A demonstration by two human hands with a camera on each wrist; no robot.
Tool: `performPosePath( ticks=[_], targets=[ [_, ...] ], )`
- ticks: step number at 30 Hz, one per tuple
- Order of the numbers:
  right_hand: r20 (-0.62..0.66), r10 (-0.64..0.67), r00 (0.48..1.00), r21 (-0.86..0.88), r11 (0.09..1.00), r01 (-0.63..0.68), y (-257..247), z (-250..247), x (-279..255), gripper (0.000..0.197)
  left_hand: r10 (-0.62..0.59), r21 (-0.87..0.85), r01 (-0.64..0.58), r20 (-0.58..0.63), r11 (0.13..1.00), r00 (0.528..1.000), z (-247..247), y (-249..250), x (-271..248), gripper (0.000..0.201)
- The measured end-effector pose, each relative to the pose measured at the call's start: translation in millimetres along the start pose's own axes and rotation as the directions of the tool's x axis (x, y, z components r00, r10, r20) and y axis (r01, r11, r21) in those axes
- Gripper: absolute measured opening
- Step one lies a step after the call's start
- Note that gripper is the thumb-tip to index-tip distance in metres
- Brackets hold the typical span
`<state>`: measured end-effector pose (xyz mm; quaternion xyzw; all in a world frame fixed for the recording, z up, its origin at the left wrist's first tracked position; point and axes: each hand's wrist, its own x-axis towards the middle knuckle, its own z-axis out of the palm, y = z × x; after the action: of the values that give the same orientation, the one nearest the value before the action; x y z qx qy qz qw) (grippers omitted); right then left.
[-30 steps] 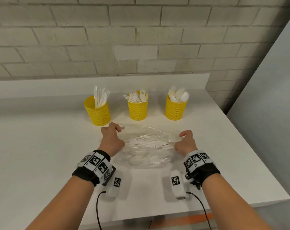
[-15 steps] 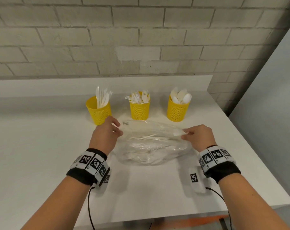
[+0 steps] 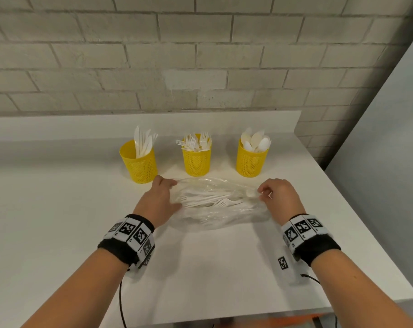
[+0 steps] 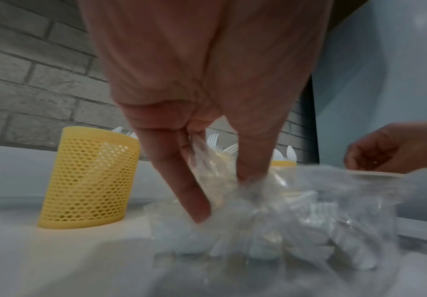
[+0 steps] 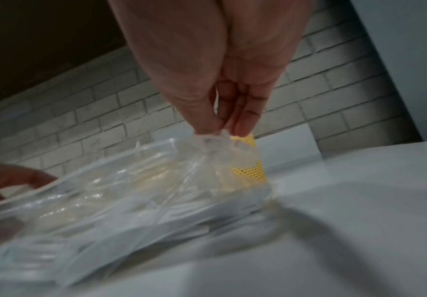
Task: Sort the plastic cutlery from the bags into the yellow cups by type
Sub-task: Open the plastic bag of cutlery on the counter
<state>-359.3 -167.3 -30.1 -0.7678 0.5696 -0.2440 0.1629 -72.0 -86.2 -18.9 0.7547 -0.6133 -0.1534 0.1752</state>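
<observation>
A clear plastic bag (image 3: 215,204) full of white plastic cutlery lies on the white table (image 3: 58,221) between my hands. My left hand (image 3: 161,197) grips the bag's left end, its fingers (image 4: 181,180) sunk into the plastic (image 4: 296,211). At the right end my right hand (image 3: 275,195) pinches a bunched corner of the bag (image 5: 212,138) between thumb and fingertips (image 5: 242,120). Behind the bag stand three yellow mesh cups: the left cup (image 3: 139,164) holds knives, the middle cup (image 3: 197,162) forks, the right cup (image 3: 251,160) spoons.
A grey brick wall (image 3: 200,55) rises behind a low white ledge at the table's back. The table's right edge (image 3: 356,209) runs beside a pale wall panel. Thin black cables hang from both wristbands over the front edge.
Both hands went from resting low on the table to gripping the bag's two ends and lifting them, then shifted the bag back toward the cups.
</observation>
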Motion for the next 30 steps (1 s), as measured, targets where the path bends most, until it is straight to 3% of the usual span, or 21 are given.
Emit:
performPosePath(
  ticks=[3, 6, 9, 12, 14, 17, 20, 22, 25, 27, 30],
  targets=[
    [-0.036, -0.254, 0.967, -0.151, 0.957, 0.246, -9.4, 5.1, -0.2, 0.043, -0.006, 0.041, 0.002, 0.094, 0.999, 0.996, 0.5, 6.3, 1.3, 0.099],
    [0.113, -0.375, 0.920, -0.237, 0.889, 0.392, -16.8, 9.0, 3.6, 0.056, 0.009, 0.053, -0.018, 0.173, 0.998, 0.985, 0.8, 10.4, 1.5, 0.125],
    [0.336, -0.275, 0.901, -0.268, 0.889, 0.371, -25.7, 11.3, 5.9, 0.063, 0.005, 0.080, -0.023, 0.219, 0.997, 0.976, 1.9, 10.1, 2.0, 0.138],
    [0.392, -0.136, 0.910, -0.391, 0.871, 0.298, -25.6, 5.7, 8.0, 0.085, -0.037, 0.156, -0.003, 0.253, 0.988, 0.967, 2.1, 5.8, 5.1, 0.143],
    [0.408, -0.102, 0.907, -0.376, 0.887, 0.269, -25.2, 4.2, 9.2, 0.104, -0.070, 0.199, 0.015, 0.273, 0.980, 0.959, 1.2, 3.3, 7.1, 0.144],
    [0.483, -0.051, 0.874, -0.394, 0.879, 0.269, -21.0, 11.0, 9.5, 0.121, -0.099, 0.230, 0.030, 0.297, 0.973, 0.950, 2.1, 1.6, 10.8, 0.141],
    [0.542, -0.005, 0.840, -0.430, 0.857, 0.283, -20.2, 17.9, 11.6, 0.124, -0.113, 0.225, 0.040, 0.321, 0.973, 0.940, 4.0, 1.5, 14.6, 0.140],
    [0.509, -0.016, 0.860, -0.427, 0.863, 0.269, -26.9, 17.1, 14.7, 0.119, -0.123, 0.196, 0.060, 0.328, 0.979, 0.937, 4.3, -0.8, 17.0, 0.140],
    [0.431, -0.162, 0.888, -0.365, 0.868, 0.336, -46.3, 17.4, 20.8, 0.105, -0.106, 0.121, 0.068, 0.335, 0.990, 0.936, 4.0, -3.9, 18.7, 0.144],
    [0.514, -0.249, 0.821, -0.301, 0.844, 0.444, -58.4, 23.9, 26.1, 0.101, -0.108, 0.101, 0.079, 0.331, 0.992, 0.938, 3.5, -3.6, 18.4, 0.145],
    [0.658, -0.223, 0.719, -0.268, 0.823, 0.501, -62.5, 37.1, 35.2, 0.105, -0.109, 0.094, 0.082, 0.334, 0.992, 0.936, 3.1, -2.6, 18.4, 0.143]
  ],
)
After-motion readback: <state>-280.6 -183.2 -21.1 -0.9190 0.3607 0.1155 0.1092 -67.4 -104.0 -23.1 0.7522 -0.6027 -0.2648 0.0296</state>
